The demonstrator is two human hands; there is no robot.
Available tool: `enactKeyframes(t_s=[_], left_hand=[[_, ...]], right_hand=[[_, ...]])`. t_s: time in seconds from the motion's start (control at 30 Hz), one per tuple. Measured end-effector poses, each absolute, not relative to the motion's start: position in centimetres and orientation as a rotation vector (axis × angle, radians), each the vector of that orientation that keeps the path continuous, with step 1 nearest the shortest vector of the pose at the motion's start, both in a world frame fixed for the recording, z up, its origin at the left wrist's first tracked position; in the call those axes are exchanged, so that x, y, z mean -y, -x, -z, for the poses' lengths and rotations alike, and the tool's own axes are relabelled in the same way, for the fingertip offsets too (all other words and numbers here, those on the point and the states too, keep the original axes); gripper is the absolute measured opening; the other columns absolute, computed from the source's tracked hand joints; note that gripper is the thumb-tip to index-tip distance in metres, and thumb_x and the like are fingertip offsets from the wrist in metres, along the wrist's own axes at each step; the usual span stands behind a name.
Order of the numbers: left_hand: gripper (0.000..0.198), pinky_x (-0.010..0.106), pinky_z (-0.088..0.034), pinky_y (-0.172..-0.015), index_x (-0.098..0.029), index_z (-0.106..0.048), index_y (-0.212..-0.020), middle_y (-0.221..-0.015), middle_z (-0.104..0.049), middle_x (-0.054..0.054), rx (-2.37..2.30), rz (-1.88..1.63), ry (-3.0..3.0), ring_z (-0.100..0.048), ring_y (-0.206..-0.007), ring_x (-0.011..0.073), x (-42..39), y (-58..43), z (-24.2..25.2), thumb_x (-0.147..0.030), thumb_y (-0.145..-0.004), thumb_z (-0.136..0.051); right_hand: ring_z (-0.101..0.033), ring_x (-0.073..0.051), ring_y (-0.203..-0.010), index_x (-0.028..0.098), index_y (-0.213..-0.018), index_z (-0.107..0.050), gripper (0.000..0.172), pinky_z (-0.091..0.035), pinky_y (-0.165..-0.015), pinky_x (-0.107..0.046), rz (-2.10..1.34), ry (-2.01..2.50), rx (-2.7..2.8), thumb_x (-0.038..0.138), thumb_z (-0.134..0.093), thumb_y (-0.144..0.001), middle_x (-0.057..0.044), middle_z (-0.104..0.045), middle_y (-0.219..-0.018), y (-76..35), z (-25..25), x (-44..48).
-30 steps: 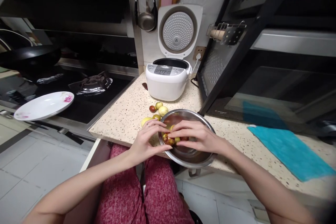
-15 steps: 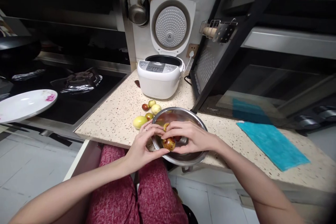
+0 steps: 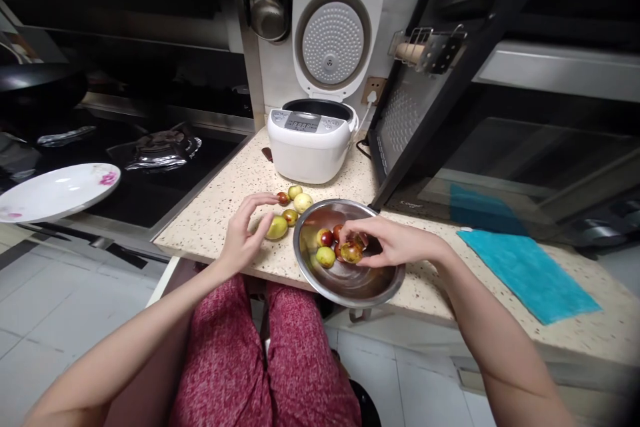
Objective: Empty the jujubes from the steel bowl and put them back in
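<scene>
A steel bowl (image 3: 350, 283) sits at the counter's front edge with several small green and red-brown fruits (image 3: 325, 255) inside. My right hand (image 3: 387, 240) reaches into the bowl, fingers pinched on one brownish fruit (image 3: 351, 252). My left hand (image 3: 245, 233) hovers left of the bowl with fingers spread and curled, holding nothing. It is just beside a yellow-green fruit (image 3: 277, 227) on the counter. Three more fruits (image 3: 295, 200) lie on the counter behind it.
A white rice cooker (image 3: 311, 144) with its lid up stands behind the bowl. A black oven (image 3: 480, 133) fills the right, a blue cloth (image 3: 525, 270) lies before it. A white plate (image 3: 55, 190) rests on the black stove at left. Ladles hang on the wall.
My left hand left the bowl and moved left over the counter fruits, opening. My right hand stayed in the bowl, shifting right with a fruit in its fingers.
</scene>
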State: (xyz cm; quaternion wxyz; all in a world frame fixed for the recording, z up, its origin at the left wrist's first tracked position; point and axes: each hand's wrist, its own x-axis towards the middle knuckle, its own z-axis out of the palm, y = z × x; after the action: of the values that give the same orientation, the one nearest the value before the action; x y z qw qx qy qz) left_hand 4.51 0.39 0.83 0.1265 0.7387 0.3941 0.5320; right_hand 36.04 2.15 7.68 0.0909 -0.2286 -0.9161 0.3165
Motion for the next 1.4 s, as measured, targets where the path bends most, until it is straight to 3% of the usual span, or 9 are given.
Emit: enactKeyframes(t_s=[0.13,0.23,0.33,0.43,0.57,0.7,0.97,1.27,1.4], left_hand=[[0.025,0.047,-0.050,-0.107,-0.020,-0.062,-0.121,-0.122,-0.066,0.009,-1.249,-1.523,-2.095,-0.062,-0.118,0.0225,-2.9,-2.7,-0.3,-0.030,-0.102,-0.048],[0.033,0.051,-0.047,-0.113,-0.021,-0.057,-0.133,-0.137,-0.061,0.011,-1.171,-1.328,-2.186,-0.057,-0.130,0.0237,-4.7,-2.0,0.3,-0.027,-0.104,-0.042],[0.039,0.058,-0.035,-0.121,-0.026,-0.050,-0.143,-0.150,-0.053,0.010,-1.047,-1.118,-2.340,-0.045,-0.144,0.0251,-5.7,-1.6,0.8,-0.025,-0.105,-0.040],[0.042,0.061,-0.035,-0.120,-0.031,-0.047,-0.145,-0.152,-0.050,0.008,-0.979,-0.978,-2.439,-0.038,-0.149,0.0270,-5.8,-1.5,1.2,-0.026,-0.104,-0.044],[0.038,0.058,-0.045,-0.112,-0.030,-0.054,-0.139,-0.145,-0.053,0.011,-1.069,-0.944,-2.553,-0.051,-0.137,0.0297,-5.6,-1.5,1.3,-0.031,-0.102,-0.048],[0.038,0.047,-0.057,-0.095,-0.029,-0.055,-0.137,-0.133,-0.055,0.011,-1.236,-0.956,-2.585,-0.063,-0.113,0.0265,-5.3,-1.6,1.5,-0.032,-0.099,-0.050],[0.023,0.043,-0.056,-0.089,-0.020,-0.061,-0.117,-0.120,-0.062,0.010,-1.319,-0.935,-2.496,-0.064,-0.101,0.0230,-5.1,-1.8,1.3,-0.029,-0.100,-0.049],[0.023,0.040,-0.059,-0.092,-0.023,-0.066,-0.119,-0.122,-0.064,0.007,-1.255,-1.575,-2.236,-0.062,-0.114,0.0231,-2.2,-2.7,-0.9,-0.028,-0.097,-0.062],[0.031,0.037,-0.062,-0.091,-0.027,-0.067,-0.120,-0.116,-0.065,0.005,-1.014,-1.617,-2.431,-0.064,-0.108,0.0200,0.7,-4.6,-1.8,-0.023,-0.090,-0.073]], right_hand=[[-0.057,-0.014,-0.077,0.017,-0.112,-0.060,0.033,-0.046,-0.069,-0.024,-0.917,0.756,2.733,0.030,-0.074,-0.085,-0.004,-0.066,-0.097,-36.5,-8.0,-2.4],[-0.059,-0.015,-0.078,0.018,-0.115,-0.061,0.038,-0.047,-0.069,-0.025,-0.908,0.781,2.729,0.036,-0.075,-0.085,-0.004,-0.067,-0.097,-36.9,-8.2,-2.7],[-0.064,-0.018,-0.091,0.019,-0.120,-0.065,0.036,-0.049,-0.081,-0.029,-0.929,0.713,2.752,0.035,-0.072,-0.089,-0.007,-0.070,-0.109,-36.9,-8.6,-2.7],[-0.065,-0.021,-0.105,0.020,-0.118,-0.070,0.033,-0.048,-0.093,-0.033,-0.999,0.633,2.771,0.036,-0.072,-0.090,-0.008,-0.070,-0.116,-36.7,-9.0,-2.6],[-0.065,-0.021,-0.103,0.020,-0.117,-0.071,0.036,-0.048,-0.092,-0.032,-0.995,0.695,2.808,0.039,-0.075,-0.087,-0.007,-0.072,-0.114,-36.9,-8.8,-2.5],[-0.065,-0.019,-0.092,0.020,-0.112,-0.072,0.035,-0.048,-0.082,-0.029,-0.875,0.817,2.865,0.037,-0.079,-0.083,-0.005,-0.072,-0.105,-37.0,-8.4,-2.1],[-0.061,-0.018,-0.080,0.021,-0.093,-0.069,0.019,-0.041,-0.068,-0.026,-0.556,0.982,2.926,0.022,-0.079,-0.078,-0.002,-0.069,-0.093,-35.8,-8.2,0.0],[-0.060,-0.021,-0.083,0.020,-0.088,-0.062,0.021,-0.039,-0.067,-0.029,-0.220,1.032,2.948,0.012,-0.076,-0.075,-0.004,-0.065,-0.095,-35.0,-7.2,-0.1],[-0.061,-0.022,-0.085,0.019,-0.093,-0.063,0.023,-0.041,-0.069,-0.029,-0.200,1.026,2.951,0.016,-0.078,-0.077,-0.005,-0.065,-0.097,-35.1,-7.2,-0.3]])
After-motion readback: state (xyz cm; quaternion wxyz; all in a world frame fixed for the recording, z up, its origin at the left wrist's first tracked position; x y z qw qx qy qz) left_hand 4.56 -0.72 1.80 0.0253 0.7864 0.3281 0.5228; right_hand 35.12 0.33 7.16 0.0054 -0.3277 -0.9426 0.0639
